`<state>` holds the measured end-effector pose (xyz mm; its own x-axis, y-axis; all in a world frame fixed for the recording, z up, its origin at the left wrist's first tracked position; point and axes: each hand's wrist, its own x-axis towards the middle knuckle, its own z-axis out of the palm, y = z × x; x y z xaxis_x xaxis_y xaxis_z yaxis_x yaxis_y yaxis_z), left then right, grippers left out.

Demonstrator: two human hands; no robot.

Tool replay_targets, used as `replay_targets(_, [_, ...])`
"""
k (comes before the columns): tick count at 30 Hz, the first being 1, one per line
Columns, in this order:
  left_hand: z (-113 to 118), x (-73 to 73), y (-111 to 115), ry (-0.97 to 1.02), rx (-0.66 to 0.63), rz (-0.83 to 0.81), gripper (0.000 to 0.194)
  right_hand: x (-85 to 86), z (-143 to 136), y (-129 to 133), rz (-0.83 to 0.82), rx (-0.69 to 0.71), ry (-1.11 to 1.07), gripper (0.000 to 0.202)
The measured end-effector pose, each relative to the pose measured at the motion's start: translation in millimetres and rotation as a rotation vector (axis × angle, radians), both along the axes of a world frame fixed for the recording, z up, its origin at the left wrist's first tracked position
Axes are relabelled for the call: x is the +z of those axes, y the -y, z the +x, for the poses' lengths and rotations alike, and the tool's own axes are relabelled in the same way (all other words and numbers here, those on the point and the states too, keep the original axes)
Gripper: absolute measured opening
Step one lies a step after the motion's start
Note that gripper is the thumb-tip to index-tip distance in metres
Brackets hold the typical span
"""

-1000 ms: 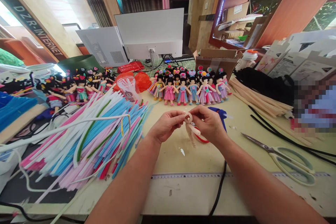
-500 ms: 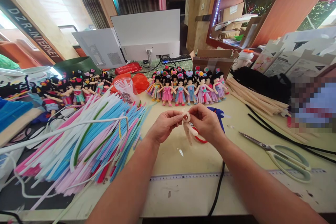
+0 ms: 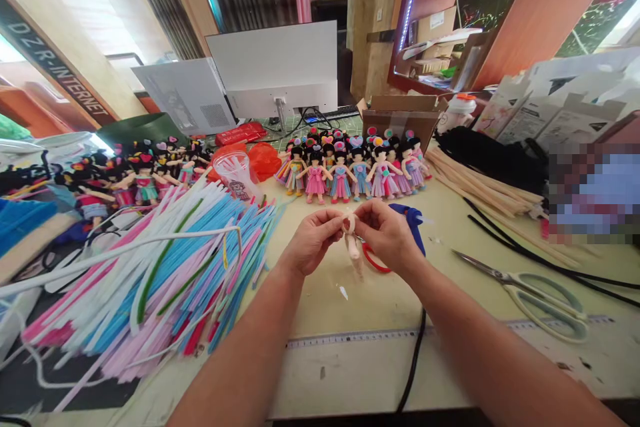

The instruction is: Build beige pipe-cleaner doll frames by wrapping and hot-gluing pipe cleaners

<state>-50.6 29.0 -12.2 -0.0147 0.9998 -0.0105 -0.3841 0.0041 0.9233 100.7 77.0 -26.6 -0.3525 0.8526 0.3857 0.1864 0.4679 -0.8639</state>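
Observation:
Over the middle of the table, my left hand and my right hand pinch a beige fuzzy piece between them. It has a small loop at the top, and its lower part hangs down below my fingertips. Just behind my right hand lies a blue tool with a red ring near it. Dolls in colourful dresses stand in rows beyond my hands.
A heap of coloured pipe cleaners covers the left side. Green-handled scissors lie at the right, near beige stems. A ruler runs along the front, crossed by a black cable.
The hanging part of the beige piece has swung from lower right to nearly straight down. Both hands keep their pinch. The whole view has shifted slightly.

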Motion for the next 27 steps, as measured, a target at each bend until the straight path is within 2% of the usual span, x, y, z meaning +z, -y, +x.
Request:
replay_targets(4, [-1,-1.6,0,0.014,-0.009,-0.010,0.032,1.9,1,-1,0.006,-0.020,0.023,0.016])
replay_targets(10, [-1,-4.9,-2,0.012,-0.009,-0.005,0.030,10.8,2,5,0.185,-0.090,0.119,0.014])
replay_targets(17, [0,-3.8,-1,-0.006,-0.024,-0.021,0.033,6.8,0,3,-0.021,-0.062,0.011,0.015])
replay_targets(27, [-3,-1.0,2,-0.056,-0.061,-0.073,0.031,4.7,2,-2,0.016,-0.039,-0.028,0.014])
